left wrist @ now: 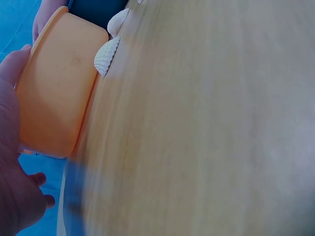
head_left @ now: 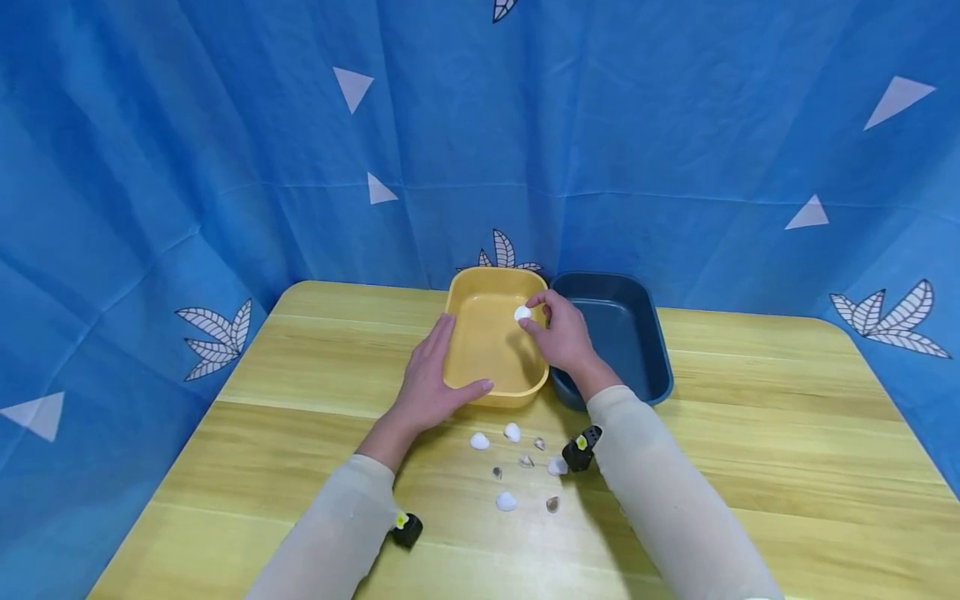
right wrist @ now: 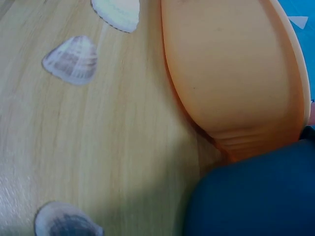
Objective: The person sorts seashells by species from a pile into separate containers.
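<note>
Between thumb and fingertips my right hand [head_left: 564, 335] pinches a white seashell [head_left: 522, 313], over the right side of the yellow plastic bin [head_left: 487, 354]. My left hand [head_left: 429, 385] rests against that bin with its fingers straight along the left wall and the thumb at the front rim. The bin's outer wall [left wrist: 64, 83] fills much of the left wrist view's upper left. In the right wrist view the right hand is out of sight; only the bin's side [right wrist: 231, 69] and the dark blue bin [right wrist: 256, 196] show beside shells.
Right of the yellow bin stands the dark blue bin, under my right forearm. Several shells lie loose on the wooden table [head_left: 750, 433] in front of the bins, among them a white shell [head_left: 506, 502] and a brown one [head_left: 552, 504]. A blue curtain [head_left: 465, 125] hangs behind.
</note>
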The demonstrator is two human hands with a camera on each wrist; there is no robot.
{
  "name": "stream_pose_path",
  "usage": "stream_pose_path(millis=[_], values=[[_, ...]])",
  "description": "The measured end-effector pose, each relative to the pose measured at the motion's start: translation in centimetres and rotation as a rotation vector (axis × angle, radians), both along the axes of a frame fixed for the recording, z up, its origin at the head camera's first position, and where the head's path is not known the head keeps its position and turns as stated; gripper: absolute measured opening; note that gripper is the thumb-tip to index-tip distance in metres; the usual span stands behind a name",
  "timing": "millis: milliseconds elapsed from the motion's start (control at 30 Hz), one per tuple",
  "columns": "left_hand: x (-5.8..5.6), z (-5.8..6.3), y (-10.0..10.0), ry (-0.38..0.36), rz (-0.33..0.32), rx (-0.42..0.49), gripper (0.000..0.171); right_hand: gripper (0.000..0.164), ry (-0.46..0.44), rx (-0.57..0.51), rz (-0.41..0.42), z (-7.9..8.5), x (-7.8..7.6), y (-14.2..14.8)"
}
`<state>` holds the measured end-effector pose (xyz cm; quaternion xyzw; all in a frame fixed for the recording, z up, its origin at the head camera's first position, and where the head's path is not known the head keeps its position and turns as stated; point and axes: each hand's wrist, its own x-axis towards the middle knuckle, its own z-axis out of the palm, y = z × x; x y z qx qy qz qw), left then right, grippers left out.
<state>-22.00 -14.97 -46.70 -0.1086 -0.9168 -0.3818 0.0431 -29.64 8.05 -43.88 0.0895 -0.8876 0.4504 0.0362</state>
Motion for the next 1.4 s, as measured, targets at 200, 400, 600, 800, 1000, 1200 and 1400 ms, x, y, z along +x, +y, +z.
stream_pose_path(millis=[200,400,600,800,1000,1200,1400], values=[[0.0,0.0,0.0,0.004,0.001,-0.003,0.112,0.025,-0.008,-0.003,-0.002,0.0,0.0,-0.1],[0.1,0.0,-0.1,0.011,-0.004,-0.013,0.115,0.028,-0.004,0.003,0.0,0.0,0.0,0.0],[0.1,-0.1,0.1,0.011,-0.003,-0.003,0.114,0.032,-0.022,-0.011,-0.011,0.3,0.2,0.2],[0.0,-0.2,0.0,0.012,-0.012,0.0,0.114,0.035,0.056,-0.001,0.018,1.5,1.4,0.7],[0.0,-0.2,-0.2,0.008,-0.009,0.0,0.114,0.035,0.108,0.006,0.049,3.0,3.3,1.7],[0.2,-0.3,-0.2,-0.007,0.022,0.015,0.112,0.037,0.167,0.03,0.091,3.8,5.4,2.7],[0.2,-0.1,0.0,-0.006,0.009,0.009,0.114,0.037,0.241,0.014,0.12,4.2,8.0,3.5]])
